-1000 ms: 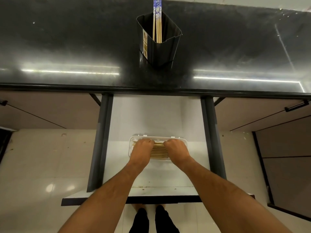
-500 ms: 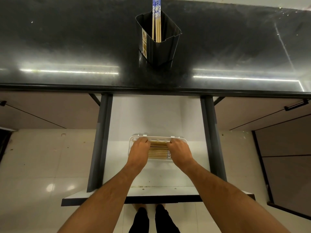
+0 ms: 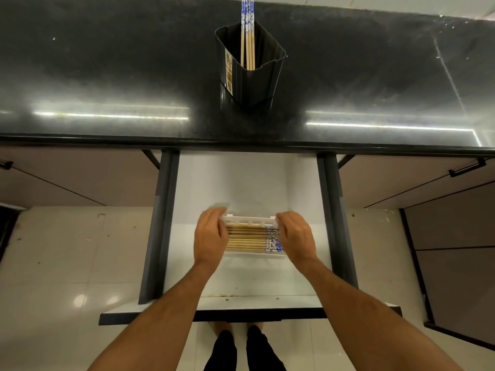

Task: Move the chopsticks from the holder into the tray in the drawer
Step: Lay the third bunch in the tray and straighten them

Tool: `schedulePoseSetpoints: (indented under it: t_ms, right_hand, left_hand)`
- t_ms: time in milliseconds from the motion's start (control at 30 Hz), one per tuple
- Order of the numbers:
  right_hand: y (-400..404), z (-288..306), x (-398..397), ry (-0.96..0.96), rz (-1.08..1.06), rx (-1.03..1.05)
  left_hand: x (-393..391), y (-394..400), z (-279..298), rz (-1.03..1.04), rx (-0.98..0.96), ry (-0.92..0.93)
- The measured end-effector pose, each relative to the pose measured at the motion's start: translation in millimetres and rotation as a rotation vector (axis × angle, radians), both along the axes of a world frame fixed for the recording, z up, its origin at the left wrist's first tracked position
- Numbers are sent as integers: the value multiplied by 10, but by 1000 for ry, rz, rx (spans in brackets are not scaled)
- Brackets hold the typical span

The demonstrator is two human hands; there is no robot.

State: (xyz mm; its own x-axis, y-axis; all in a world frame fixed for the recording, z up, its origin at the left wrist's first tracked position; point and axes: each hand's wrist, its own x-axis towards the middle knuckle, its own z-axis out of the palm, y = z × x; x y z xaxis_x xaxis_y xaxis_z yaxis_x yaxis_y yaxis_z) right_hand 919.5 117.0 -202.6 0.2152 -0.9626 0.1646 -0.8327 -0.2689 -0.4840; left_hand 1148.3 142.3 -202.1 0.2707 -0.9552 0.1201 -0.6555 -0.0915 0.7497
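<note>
A white tray [image 3: 250,219] lies in the open white drawer [image 3: 241,183]. Several wooden chopsticks with blue-patterned ends [image 3: 247,238] lie side by side in it, the patterned ends to the right. My left hand [image 3: 210,236] hovers at the tray's left end and my right hand [image 3: 294,235] at its right end, fingers relaxed and holding nothing. On the black countertop stands a black holder [image 3: 251,81] with a few more chopsticks [image 3: 247,36] upright inside.
The black countertop [image 3: 107,62] stretches across the top of the view. Dark drawer rails [image 3: 160,223] run along both sides of the drawer. Cabinet fronts with a black handle [image 3: 467,168] flank it. My feet stand on pale floor tiles [image 3: 67,263] below the drawer front.
Both hands were pressed over the chopsticks in the tray; they have spread apart to the tray's ends, uncovering the row of chopsticks.
</note>
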Motion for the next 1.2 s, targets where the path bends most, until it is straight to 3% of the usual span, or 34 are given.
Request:
schedulePoseSetpoints:
  t_ms: [167, 267, 467, 733, 1200]
  right_hand:
    - [-122, 110, -25, -404, -736, 227]
    - [-131, 71, -30, -520, -944, 460]
    - [-71, 25, 99, -566, -1036, 647]
    - [-90, 94, 181, -467, -1001, 628]
    - [-70, 85, 263, -326, -901, 569]
  left_hand:
    - [87, -165, -16, 470, 246, 429]
    - [84, -196, -25, 625, 445, 605]
    - [56, -198, -66, 611, 536, 555]
    - [71, -184, -48, 568, 547, 420]
    - [63, -162, -14, 542, 540, 388]
